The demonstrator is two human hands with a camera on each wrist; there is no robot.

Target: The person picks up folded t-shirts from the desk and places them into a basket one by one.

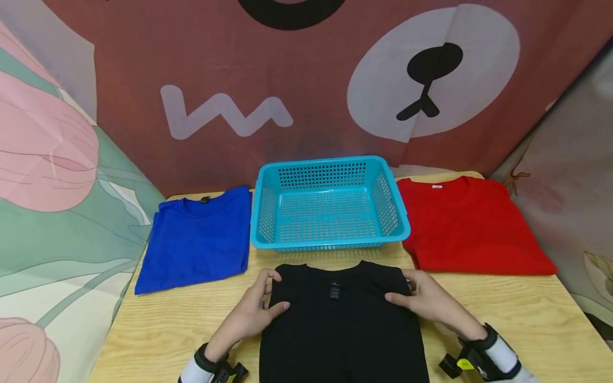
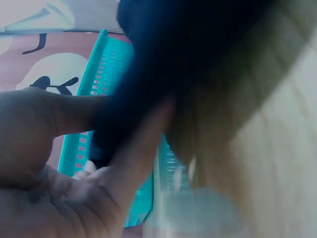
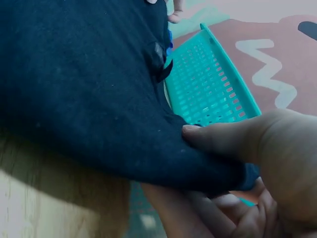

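A black T-shirt [image 1: 342, 330] lies in front of me, its collar facing the basket and a small printed label inside the neck. My left hand [image 1: 254, 311] pinches its left shoulder edge, thumb on top and fingers below. At the opposite shoulder, my right hand [image 1: 428, 298] grips the cloth the same way. In the left wrist view the dark cloth [image 2: 163, 64] is blurred between thumb and fingers. The right wrist view shows the shirt's edge [image 3: 138, 153] raised over the wooden table, fingers beneath it.
A turquoise plastic basket [image 1: 330, 242] with nothing in it stands behind the black shirt. To its left is a folded blue T-shirt [image 1: 198, 244], to its right a folded red T-shirt [image 1: 474, 229]. Printed cloth [image 1: 311, 69] hangs behind the wooden table [image 1: 143, 340].
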